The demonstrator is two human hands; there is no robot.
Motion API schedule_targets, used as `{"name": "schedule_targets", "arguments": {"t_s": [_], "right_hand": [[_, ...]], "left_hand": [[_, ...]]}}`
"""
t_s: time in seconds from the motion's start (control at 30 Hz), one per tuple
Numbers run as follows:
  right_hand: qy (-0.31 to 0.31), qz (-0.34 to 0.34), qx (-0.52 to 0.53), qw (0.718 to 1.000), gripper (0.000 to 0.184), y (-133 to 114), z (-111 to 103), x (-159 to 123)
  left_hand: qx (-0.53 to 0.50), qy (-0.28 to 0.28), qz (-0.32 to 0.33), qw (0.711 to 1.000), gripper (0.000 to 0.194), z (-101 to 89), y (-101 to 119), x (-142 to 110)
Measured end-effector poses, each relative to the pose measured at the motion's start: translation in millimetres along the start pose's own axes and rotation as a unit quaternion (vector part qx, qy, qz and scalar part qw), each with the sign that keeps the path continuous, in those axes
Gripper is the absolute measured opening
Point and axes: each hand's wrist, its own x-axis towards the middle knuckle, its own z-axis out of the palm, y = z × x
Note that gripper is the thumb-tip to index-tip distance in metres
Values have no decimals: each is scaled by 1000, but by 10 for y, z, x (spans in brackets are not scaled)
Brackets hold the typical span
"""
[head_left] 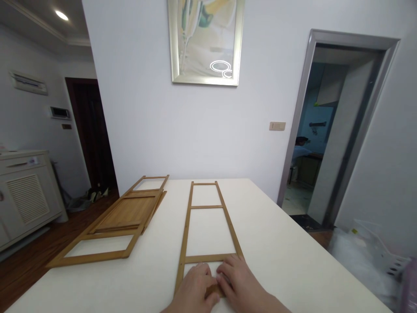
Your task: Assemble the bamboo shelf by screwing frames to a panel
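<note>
Ladder-shaped wooden frame (211, 258), in the head view, lies flat on the white tabletop (276, 243), its far end near the wall and its near end under the person's hands. The left hand (194, 284) curls inward at the near end, thumb and fingers bent about a bit of brown wood; the right hand (239, 282) sits just beside it, fingers bunched over the right rail. Whether either truly pinches the wood is hidden. On the left of the table lies a stack of wooden frames with a slatless panel (127, 211).

The frame looks light and stiff along its rails, though such thin crossbars could flex or crack if twisted. Smooth wood would probably slide easily on this surface. Both long rails, close to a crossbar joint, seem the soundest hold.
</note>
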Motion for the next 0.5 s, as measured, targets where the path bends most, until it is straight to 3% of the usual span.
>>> {"name": "schedule_targets", "arguments": {"t_s": [0.07, 0.17, 0.23, 0.3, 0.4, 0.5], "right_hand": [[-30, -17, 14, 999, 15, -26, 22, -22], [-67, -31, 27, 997, 13, -10, 43, -28], [-89, -44, 32, 995, 13, 6, 61, -20], [-104, -59, 28, 992, 15, 12, 98, -14], [-98, -71, 1, 993, 19, 8, 183, -27], [-66, -69, -30, 995, 13, 5, 236, -65]], "left_hand": [[-43, 42, -2, 998, 17, -67, -29, 29], [-102, 158, -46, 981, 24, -211, -182, 92], [-129, 254, -111, 952, 25, -299, -372, 130], [-147, 312, -175, 922, 29, -348, -606, 153], [-173, 326, -266, 891, 36, -335, -933, 171], [-218, 326, -272, 879, 40, -288, -1090, 187]]}}
